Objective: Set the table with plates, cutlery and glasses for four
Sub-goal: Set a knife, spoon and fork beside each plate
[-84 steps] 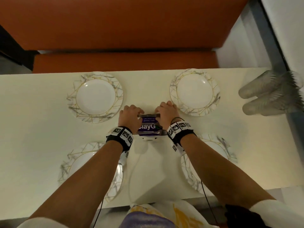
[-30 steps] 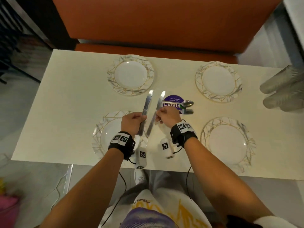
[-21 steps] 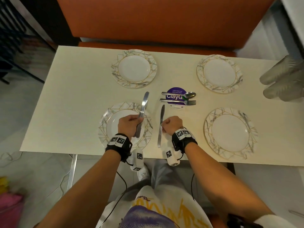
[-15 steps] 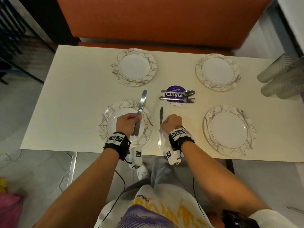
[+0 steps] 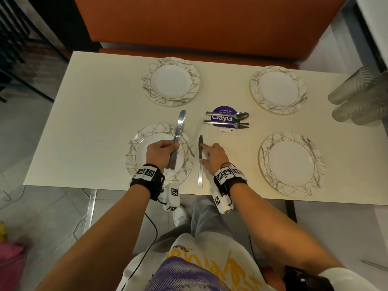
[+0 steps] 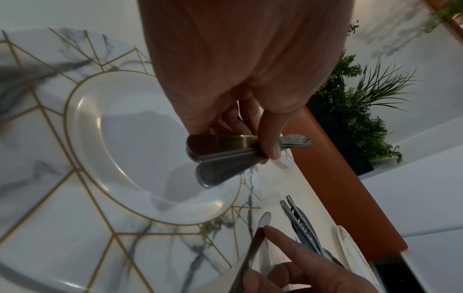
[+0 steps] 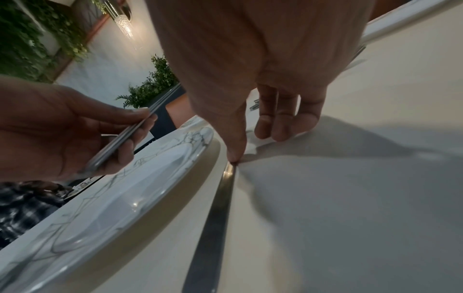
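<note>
Your right hand (image 5: 214, 158) rests spread fingers on the knife (image 5: 200, 162) lying on the desk (image 5: 84, 122) beside the near-left plate (image 5: 134, 162), while your left hand (image 5: 160, 153) grips more knives (image 5: 178, 131) for the other three places.

A round purple sticker (image 5: 224, 119) lies on the table (image 5: 88, 127) between the four plates. Its upper part carries two lines of small white print: "Let's keep our" and "pantries clean". Below this, large white letters read "ClayG", followed by a green mark partly covered by a spoon (image 5: 228, 114) and a fork (image 5: 226, 123) lying across the sticker; the remainder of the word cannot be read.

The wristbands (image 5: 147, 174) on both wrists and the white camera housings (image 5: 173, 196) below them bear black-and-white square fiducial markers; these carry no readable characters.
</note>
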{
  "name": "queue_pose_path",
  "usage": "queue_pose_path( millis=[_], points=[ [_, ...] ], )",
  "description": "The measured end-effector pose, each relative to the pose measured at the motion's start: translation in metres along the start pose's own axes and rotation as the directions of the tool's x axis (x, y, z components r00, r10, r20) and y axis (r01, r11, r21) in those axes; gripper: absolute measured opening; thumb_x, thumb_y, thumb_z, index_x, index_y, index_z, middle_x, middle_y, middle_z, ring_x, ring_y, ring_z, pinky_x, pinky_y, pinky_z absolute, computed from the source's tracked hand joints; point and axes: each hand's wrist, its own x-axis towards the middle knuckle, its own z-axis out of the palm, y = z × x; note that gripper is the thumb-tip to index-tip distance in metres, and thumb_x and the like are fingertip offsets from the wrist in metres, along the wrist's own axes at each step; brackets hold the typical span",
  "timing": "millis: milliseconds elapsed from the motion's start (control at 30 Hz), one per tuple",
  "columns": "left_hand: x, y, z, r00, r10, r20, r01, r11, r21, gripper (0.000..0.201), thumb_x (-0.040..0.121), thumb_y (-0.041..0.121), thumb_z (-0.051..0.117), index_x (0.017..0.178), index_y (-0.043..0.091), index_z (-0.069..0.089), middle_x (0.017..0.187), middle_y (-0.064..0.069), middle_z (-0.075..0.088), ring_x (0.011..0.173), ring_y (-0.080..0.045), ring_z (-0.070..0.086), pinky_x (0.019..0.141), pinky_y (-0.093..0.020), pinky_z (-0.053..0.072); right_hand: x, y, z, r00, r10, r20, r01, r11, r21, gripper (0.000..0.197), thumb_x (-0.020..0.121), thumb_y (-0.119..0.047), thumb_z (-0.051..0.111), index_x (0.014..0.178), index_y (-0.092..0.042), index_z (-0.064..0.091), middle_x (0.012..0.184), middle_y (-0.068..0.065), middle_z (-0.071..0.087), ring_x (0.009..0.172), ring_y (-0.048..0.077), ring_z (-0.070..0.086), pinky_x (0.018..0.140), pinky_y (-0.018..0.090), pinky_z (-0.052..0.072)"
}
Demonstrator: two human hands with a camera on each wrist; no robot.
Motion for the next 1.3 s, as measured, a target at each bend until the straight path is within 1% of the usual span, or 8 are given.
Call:
queue_pose_path(
  millis=[267,500,600,700,867,1100,1233,1300],
  points=[
    [0.000,-0.002,0.000,1.000,0.014,0.011,-0.014,1.000,0.007,0.017,0.088,0.027,0.080,0.100,0.014,0.079,0.074,-0.008,0.073,0.052,-0.018,0.059,0.046,-0.026,0.045,0.000,-0.005,0.003,1.000,0.003,0.001,-0.003,0.999,0.040,0.064,0.094,-0.026,0.065,0.152,-0.030,0.039,0.129,0.013,0.046,0.126,0.032,0.043,0.107,0.040,0.042],
    [-0.004,0.008,0.010,0.999,0.034,0.030,-0.034,0.999,0.024,0.015,0.088,0.026,0.080,0.099,0.015,0.079,0.081,-0.010,0.077,0.057,-0.018,0.062,0.046,-0.026,0.047,-0.003,-0.007,-0.010,0.988,0.018,-0.156,0.018,0.974,0.226,0.044,0.096,-0.023,0.059,0.140,-0.022,0.056,0.112,0.006,0.060,0.107,0.024,0.056,0.102,0.039,0.048],
    [-0.007,0.015,0.021,0.998,0.033,0.054,-0.033,0.999,0.015,0.013,0.087,0.024,0.081,0.097,0.016,0.079,0.079,-0.011,0.076,0.060,-0.020,0.063,0.052,-0.030,0.050,-0.004,-0.015,-0.023,0.964,0.031,-0.266,0.060,0.942,0.330,0.028,0.098,-0.022,0.058,0.124,-0.016,0.066,0.109,0.003,0.068,0.095,0.014,0.059,0.093,0.032,0.052],
    [-0.012,0.021,0.035,0.996,0.040,0.074,-0.041,0.999,0.017,0.007,0.087,0.022,0.081,0.093,0.018,0.080,0.077,-0.009,0.075,0.061,-0.018,0.063,0.053,-0.031,0.049,-0.003,-0.024,-0.036,0.951,0.062,-0.301,0.075,0.903,0.423,0.025,0.099,-0.028,0.059,0.118,-0.016,0.070,0.108,0.001,0.071,0.092,0.011,0.061,0.084,0.023,0.048],
    [-0.018,0.029,0.063,0.987,0.057,0.149,-0.060,0.998,0.014,0.009,0.085,0.024,0.081,0.092,0.019,0.081,0.073,-0.017,0.074,0.053,-0.027,0.058,0.049,-0.033,0.047,-0.005,-0.020,-0.053,0.938,0.086,-0.336,0.106,0.850,0.515,0.016,0.094,-0.030,0.066,0.103,-0.019,0.073,0.096,-0.004,0.074,0.087,0.016,0.069,0.086,0.040,0.058],
    [-0.032,0.049,0.117,0.972,0.055,0.228,-0.053,0.999,-0.015,0.008,0.087,0.022,0.082,0.093,0.017,0.080,0.085,-0.021,0.076,0.061,-0.026,0.058,0.052,-0.033,0.047,-0.017,0.015,-0.092,0.913,0.160,-0.375,0.077,0.835,0.545,0.014,0.089,-0.025,0.071,0.099,-0.016,0.074,0.089,-0.008,0.070,0.080,0.009,0.064,0.081,0.028,0.053],
    [-0.043,0.058,0.171,0.960,0.064,0.271,-0.063,0.998,-0.015,0.010,0.086,0.020,0.082,0.094,0.016,0.081,0.089,-0.012,0.080,0.083,-0.035,0.075,0.071,-0.044,0.062,-0.024,0.065,-0.125,0.913,0.229,-0.338,0.019,0.803,0.596,0.010,0.087,-0.029,0.069,0.094,-0.022,0.073,0.088,-0.002,0.076,0.080,0.016,0.072,0.082,0.041,0.060],
    [-0.051,0.061,0.202,0.958,0.051,0.284,-0.034,0.997,-0.065,0.009,0.090,0.012,0.077,0.098,0.008,0.078,0.091,-0.013,0.080,0.086,-0.030,0.077,0.068,-0.040,0.064,-0.027,0.098,-0.144,0.895,0.280,-0.347,-0.001,0.780,0.626,0.014,0.087,-0.031,0.065,0.094,-0.020,0.072,0.086,-0.001,0.076,0.080,0.017,0.073,0.081,0.044,0.060]
  ],
)
